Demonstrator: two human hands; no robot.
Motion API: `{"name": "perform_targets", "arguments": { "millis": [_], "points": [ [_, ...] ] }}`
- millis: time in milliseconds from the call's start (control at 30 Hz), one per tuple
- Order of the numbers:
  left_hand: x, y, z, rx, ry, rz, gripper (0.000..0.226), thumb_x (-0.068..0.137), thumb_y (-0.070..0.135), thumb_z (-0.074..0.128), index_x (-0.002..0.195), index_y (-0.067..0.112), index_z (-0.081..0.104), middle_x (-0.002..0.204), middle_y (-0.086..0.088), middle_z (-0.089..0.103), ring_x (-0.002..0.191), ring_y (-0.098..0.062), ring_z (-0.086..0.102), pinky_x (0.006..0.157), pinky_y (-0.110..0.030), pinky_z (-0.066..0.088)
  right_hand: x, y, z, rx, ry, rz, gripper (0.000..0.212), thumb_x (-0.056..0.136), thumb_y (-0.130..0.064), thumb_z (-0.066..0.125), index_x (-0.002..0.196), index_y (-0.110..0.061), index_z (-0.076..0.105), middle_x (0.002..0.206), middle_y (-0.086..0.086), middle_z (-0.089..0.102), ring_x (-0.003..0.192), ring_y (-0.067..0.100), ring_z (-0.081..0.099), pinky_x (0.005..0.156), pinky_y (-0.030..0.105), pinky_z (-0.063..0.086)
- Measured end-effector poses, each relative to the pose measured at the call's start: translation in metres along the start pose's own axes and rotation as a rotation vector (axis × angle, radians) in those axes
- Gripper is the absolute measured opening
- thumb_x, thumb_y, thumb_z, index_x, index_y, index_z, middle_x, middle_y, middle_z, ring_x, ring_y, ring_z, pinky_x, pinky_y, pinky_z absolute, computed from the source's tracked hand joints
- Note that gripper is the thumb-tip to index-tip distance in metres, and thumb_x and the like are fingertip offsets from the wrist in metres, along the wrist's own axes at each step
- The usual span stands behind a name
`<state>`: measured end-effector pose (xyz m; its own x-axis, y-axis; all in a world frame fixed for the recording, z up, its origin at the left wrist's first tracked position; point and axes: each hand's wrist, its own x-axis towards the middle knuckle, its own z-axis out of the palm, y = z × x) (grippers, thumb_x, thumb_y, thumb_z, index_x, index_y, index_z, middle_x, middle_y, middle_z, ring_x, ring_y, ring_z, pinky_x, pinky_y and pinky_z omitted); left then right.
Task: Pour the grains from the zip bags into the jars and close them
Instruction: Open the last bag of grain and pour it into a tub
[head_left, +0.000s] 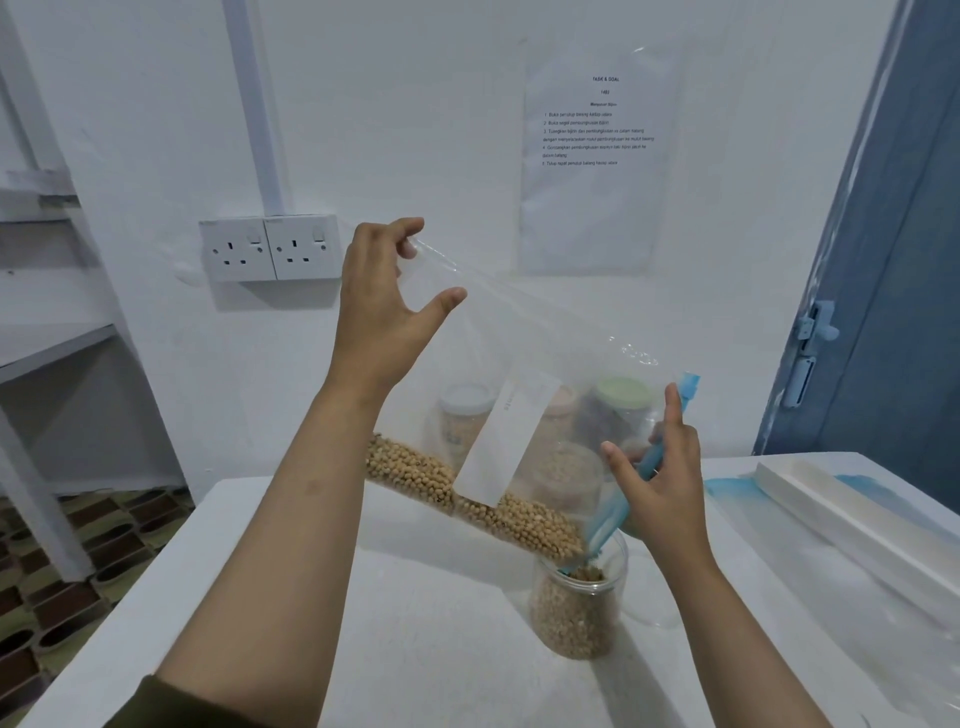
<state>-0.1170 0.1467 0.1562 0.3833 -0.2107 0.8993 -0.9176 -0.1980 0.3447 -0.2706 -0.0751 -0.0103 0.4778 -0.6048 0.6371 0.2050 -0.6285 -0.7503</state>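
A clear zip bag (545, 353) with a blue zip strip hangs tilted over the table, its mouth down at the right. My left hand (379, 301) pinches its raised bottom corner near the wall. My right hand (657, 483) grips the blue zip edge at the bag's mouth. Tan round grains (483, 499) lie along the bag's lower edge and run down into an open clear jar (576, 608), which is mostly full of the same grains. Seen through the bag, several jars stand at the back, one with a green lid (623, 392) and one with a clear lid (467, 400).
The white table (415, 649) carries a long white tray (841, 514) and flat blue-edged bags (727, 488) at the right. A double wall socket (270, 249) and a taped instruction sheet (597, 156) are on the wall. A blue door (893, 312) stands right, shelves left.
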Motion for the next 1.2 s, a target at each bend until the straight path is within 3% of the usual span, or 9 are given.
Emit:
{"name": "perform_targets", "arguments": {
  "millis": [233,433,700,967,1200],
  "points": [
    [-0.0003,-0.0006,0.0006,0.006,-0.007,0.005,0.061,0.081,0.026,0.079,0.133,0.012,0.049,0.111,0.003,0.042,0.098,-0.007,0.041,0.091,-0.01,0.034,0.0011,0.0022,0.001,0.0,-0.008,0.012,0.09,0.089,-0.026,0.071,0.158,-0.035,0.013,0.105,-0.012,0.042,0.086,0.0,0.059,0.088,0.024,0.047],
    [0.0008,-0.0013,0.0001,0.001,-0.01,0.01,0.06,0.082,0.025,0.078,0.132,0.011,0.049,0.11,0.002,0.043,0.098,-0.008,0.041,0.092,-0.01,0.034,0.0036,0.0043,0.0022,-0.014,-0.011,0.01,0.091,0.089,-0.025,0.071,0.157,-0.036,0.012,0.104,-0.012,0.041,0.086,0.001,0.059,0.09,0.028,0.048],
    [0.0015,-0.0014,0.0017,-0.012,-0.016,-0.004,0.06,0.082,0.026,0.079,0.133,0.013,0.049,0.11,0.004,0.043,0.098,-0.006,0.041,0.091,-0.008,0.033,0.0019,0.0051,0.0015,0.002,-0.015,0.027,0.089,0.09,-0.026,0.07,0.157,-0.037,0.013,0.106,-0.013,0.041,0.087,-0.003,0.059,0.081,0.016,0.045],
    [0.0022,-0.004,0.0019,-0.019,-0.018,-0.008,0.06,0.082,0.025,0.078,0.133,0.013,0.049,0.11,0.005,0.043,0.099,-0.006,0.041,0.092,-0.008,0.033,0.0036,0.0054,0.0024,-0.019,-0.018,0.035,0.09,0.089,-0.026,0.071,0.157,-0.037,0.013,0.107,-0.013,0.041,0.088,-0.001,0.059,0.088,0.026,0.048],
    [0.0017,-0.0051,0.002,-0.011,-0.009,0.001,0.061,0.082,0.025,0.078,0.133,0.011,0.049,0.11,0.005,0.043,0.098,-0.005,0.041,0.091,-0.011,0.035,0.0033,0.0039,0.0018,-0.027,-0.014,0.032,0.09,0.089,-0.025,0.071,0.157,-0.035,0.014,0.105,-0.012,0.042,0.087,-0.001,0.059,0.089,0.027,0.049]
  ]
}}
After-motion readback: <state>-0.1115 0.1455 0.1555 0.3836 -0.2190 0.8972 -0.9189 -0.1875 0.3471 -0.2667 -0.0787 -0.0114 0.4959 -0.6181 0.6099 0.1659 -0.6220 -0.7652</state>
